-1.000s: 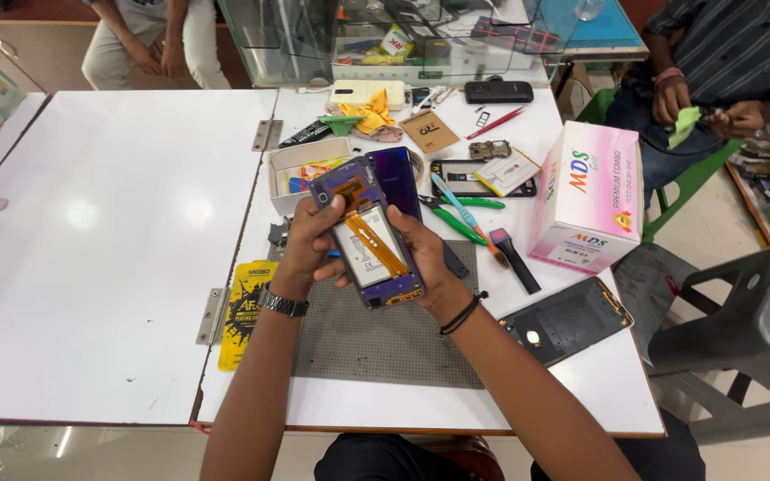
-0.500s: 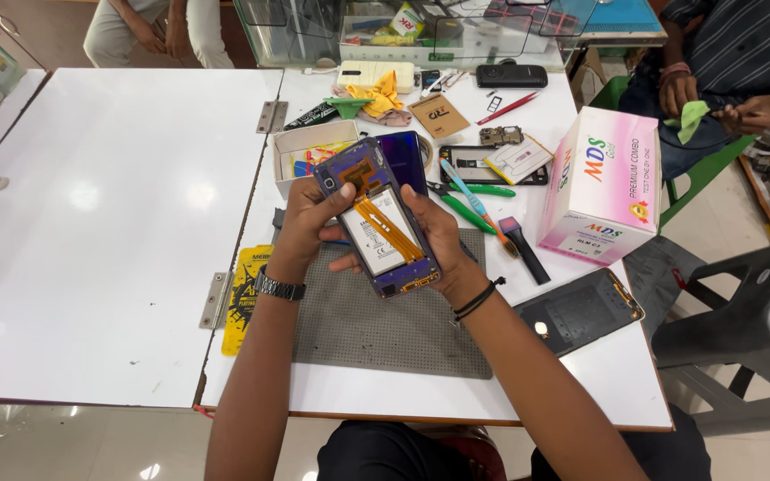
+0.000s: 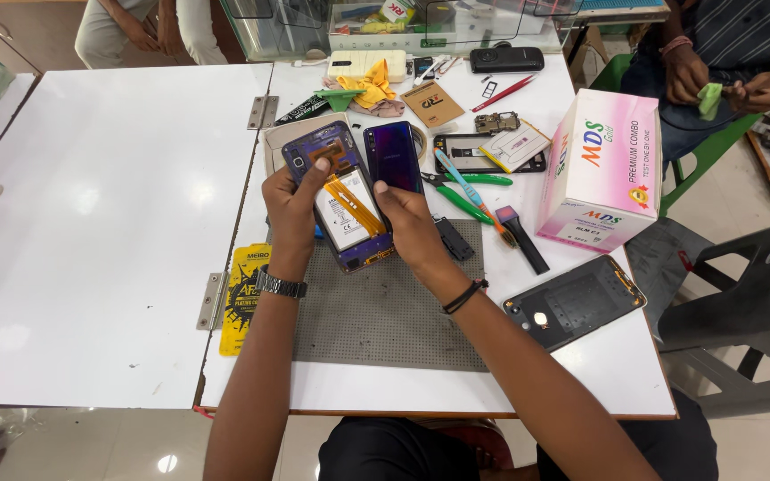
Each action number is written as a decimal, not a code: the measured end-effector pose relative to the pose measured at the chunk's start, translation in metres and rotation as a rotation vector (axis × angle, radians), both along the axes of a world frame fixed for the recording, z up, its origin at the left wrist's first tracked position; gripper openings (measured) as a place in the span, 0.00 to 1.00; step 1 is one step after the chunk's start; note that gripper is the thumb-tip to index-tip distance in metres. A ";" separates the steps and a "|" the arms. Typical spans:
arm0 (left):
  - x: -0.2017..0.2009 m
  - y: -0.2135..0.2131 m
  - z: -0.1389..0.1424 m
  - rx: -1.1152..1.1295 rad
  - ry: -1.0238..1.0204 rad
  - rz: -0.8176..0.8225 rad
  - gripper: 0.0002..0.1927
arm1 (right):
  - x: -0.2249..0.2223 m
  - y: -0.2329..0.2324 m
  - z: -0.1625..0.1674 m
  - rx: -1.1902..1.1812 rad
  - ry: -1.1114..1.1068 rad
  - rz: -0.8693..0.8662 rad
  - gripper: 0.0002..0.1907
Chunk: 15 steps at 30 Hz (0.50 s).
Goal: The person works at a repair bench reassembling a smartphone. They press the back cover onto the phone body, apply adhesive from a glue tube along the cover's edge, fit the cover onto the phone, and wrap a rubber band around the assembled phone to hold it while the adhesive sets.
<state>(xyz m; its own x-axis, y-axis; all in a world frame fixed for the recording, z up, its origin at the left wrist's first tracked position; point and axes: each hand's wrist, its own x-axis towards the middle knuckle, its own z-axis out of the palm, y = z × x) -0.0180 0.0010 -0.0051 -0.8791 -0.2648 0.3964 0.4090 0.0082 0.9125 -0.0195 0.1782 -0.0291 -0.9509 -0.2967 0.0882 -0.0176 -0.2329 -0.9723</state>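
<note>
White desk (image 3: 91, 223), two leaves hinged side by side; all work sits on the right leaf. Grey mat (image 3: 394, 307) lies at the near edge, both forearms over it. Pink box (image 3: 603, 169) stands right of the mat; a dark back cover (image 3: 574, 301) lies flat in front of it, well apart from the hands. Opened phone (image 3: 342, 198), purple frame, white battery and orange flex cable exposed, is held tilted above the mat's far edge. Left hand (image 3: 291, 209) grasps its left side, thumb laid on the upper frame; right hand (image 3: 410, 227) grasps the right side, fingertips at the battery edge. A purple back panel (image 3: 392, 156) lies just beside the phone, to its right. Green pliers (image 3: 461, 189) and small tools lie between phone and box. Judgement: disassembly step, inner parts being inspected or freed; the next move calls for a fine tool and a steady hold so the flex is not strained. Hidden: the phone's lower corner behind the right hand, and any screws, too small to tell. A co-worker at far right is cut off by the frame.
</note>
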 end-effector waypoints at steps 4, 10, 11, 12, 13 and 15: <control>-0.004 0.004 -0.010 -0.047 0.021 -0.002 0.18 | -0.001 0.000 -0.002 0.064 0.060 -0.059 0.24; 0.000 0.021 -0.020 0.004 0.076 -0.030 0.27 | 0.000 -0.005 -0.006 -0.028 -0.017 -0.147 0.23; 0.002 0.025 -0.020 0.023 0.076 -0.078 0.27 | 0.000 -0.005 -0.006 -0.044 -0.042 -0.163 0.22; 0.004 0.028 -0.019 0.044 0.076 -0.127 0.27 | 0.000 -0.004 -0.007 -0.059 -0.068 -0.180 0.22; 0.006 0.030 -0.018 0.044 0.059 -0.123 0.27 | -0.001 -0.003 -0.007 -0.062 -0.047 -0.182 0.22; 0.008 0.034 -0.015 0.046 0.026 -0.113 0.27 | -0.002 -0.002 -0.007 -0.068 -0.006 -0.185 0.22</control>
<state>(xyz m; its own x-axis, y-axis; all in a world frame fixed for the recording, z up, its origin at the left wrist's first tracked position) -0.0099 0.0348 -0.0205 -0.8939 -0.1832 0.4091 0.4283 -0.0803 0.9000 -0.0219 0.1763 -0.0359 -0.9892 -0.1105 0.0960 -0.0601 -0.2913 -0.9547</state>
